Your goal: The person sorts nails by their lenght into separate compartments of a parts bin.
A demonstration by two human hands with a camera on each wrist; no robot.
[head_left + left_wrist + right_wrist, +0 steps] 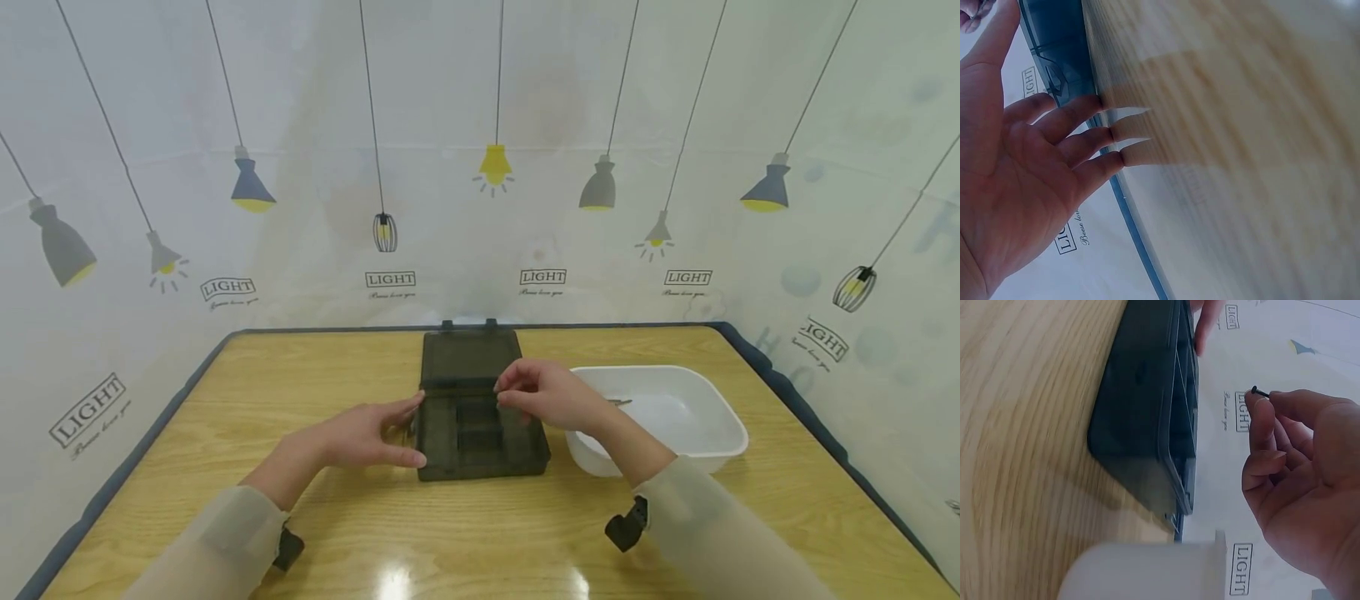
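A dark, see-through plastic organizer box (pixel 480 475) lies on the table with its lid (pixel 469 354) folded back. Dividers split its inside into compartments. Along its left side, my left hand (pixel 367 435) touches the box with fairly straight, spread fingers, the thumb at the near left corner. Above the compartments, my right hand (pixel 551 396) pinches a small dark screw (pixel 1262 394) between thumb and forefinger. The right wrist view shows the screw clear of the box; it is too small to make out in the head view.
A white plastic basin (pixel 731 429) stands right of the box, beneath my right forearm. A few small metal pieces (pixel 619 402) lie in it, partly hidden by my hand. The wooden table (pixel 360 533) ends at a dark edge before a printed curtain (pixel 450 250).
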